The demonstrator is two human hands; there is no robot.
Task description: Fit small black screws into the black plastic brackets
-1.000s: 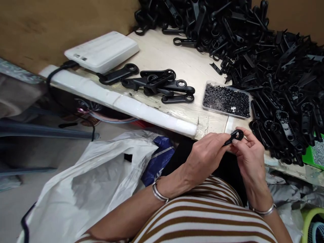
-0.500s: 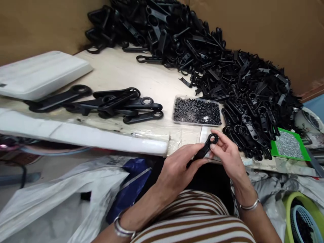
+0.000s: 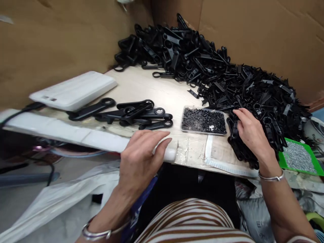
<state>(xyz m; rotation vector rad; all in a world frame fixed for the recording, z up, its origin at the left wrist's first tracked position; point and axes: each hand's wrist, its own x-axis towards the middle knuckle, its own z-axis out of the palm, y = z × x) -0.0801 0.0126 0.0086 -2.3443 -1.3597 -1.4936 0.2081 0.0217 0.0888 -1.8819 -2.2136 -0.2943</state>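
Observation:
My left hand [image 3: 143, 157] hovers over the table's front edge, thumb and fingers apart with nothing between them. Behind it lies a loose group of black handle-like parts [image 3: 136, 114]. My right hand [image 3: 253, 135] reaches over the near pile of black ringed parts [image 3: 269, 126] at the right; its fingertips are at the pile, and whether they grip a part is hidden. Between the hands, a clear tray [image 3: 204, 131] holds small black pieces and a bit of white.
A big heap of black parts [image 3: 215, 71] runs along the cardboard walls. A white box-shaped device [image 3: 76, 89] with a cable lies at the left. At the right sits a green tray [image 3: 285, 163] of small silvery pieces. White foam [image 3: 68, 131] lines the front edge.
Both hands have moved apart. The black ringed part they held is no longer in view between them. My right hand has reached right to the pile; my left hand has opened and moved left.

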